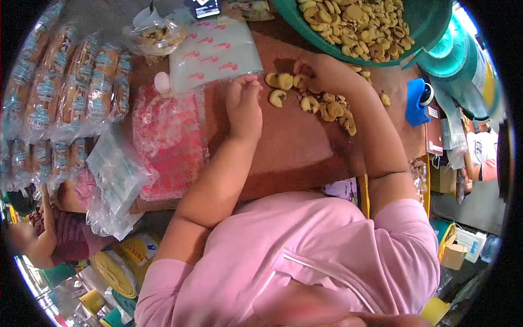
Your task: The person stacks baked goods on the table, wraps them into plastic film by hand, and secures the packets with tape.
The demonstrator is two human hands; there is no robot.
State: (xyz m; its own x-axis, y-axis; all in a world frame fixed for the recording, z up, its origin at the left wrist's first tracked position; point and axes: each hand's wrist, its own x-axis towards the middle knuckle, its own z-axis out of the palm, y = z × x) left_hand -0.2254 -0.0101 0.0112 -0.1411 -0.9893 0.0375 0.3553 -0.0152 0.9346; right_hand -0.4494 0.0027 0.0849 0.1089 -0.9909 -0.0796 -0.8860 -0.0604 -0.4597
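My left hand (243, 106) is closed, its fingertips drawn together beside the right edge of a stack of clear printed plastic bags (215, 54); whatever may be between them is too small to make out. My right hand (321, 72) curls its fingers down over the table, at a curved golden cookie (298, 81) that they partly cover. Just left of those fingers lie a pair of cookies (280, 81), with a single ring-like cookie (277, 98) below. A loose heap of browner cookies (335, 110) spreads under my right wrist.
A green basin (294, 27) full of cookies stands at the back. Packed bread loaves (62, 82) pile up at left, by red-stained plastic sheets (169, 141) and an egg-shaped pink object (162, 82). A blue tape dispenser (416, 102) sits at right. Other people are at both sides.
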